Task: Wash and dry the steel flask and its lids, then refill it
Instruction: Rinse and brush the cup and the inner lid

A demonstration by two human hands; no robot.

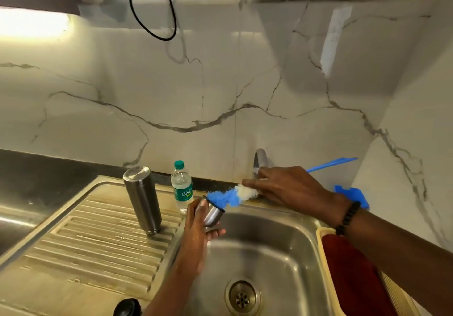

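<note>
Head view, left fingers (196,211) gripping steel lid (212,211), right fingers (255,182) hiding brush (229,197) handle

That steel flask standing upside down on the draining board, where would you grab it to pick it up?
Grip the steel flask round the middle of its smooth round body, coming from the front right, the sink side. It stands mouth down on the ribbed draining board, leaning a little, so the narrow neck is at the bottom. The water bottle stands close behind it on the right.

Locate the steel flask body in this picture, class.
In the head view the steel flask stands upside down on the ribbed draining board, left of the sink basin, beside the plastic water bottle.
</note>
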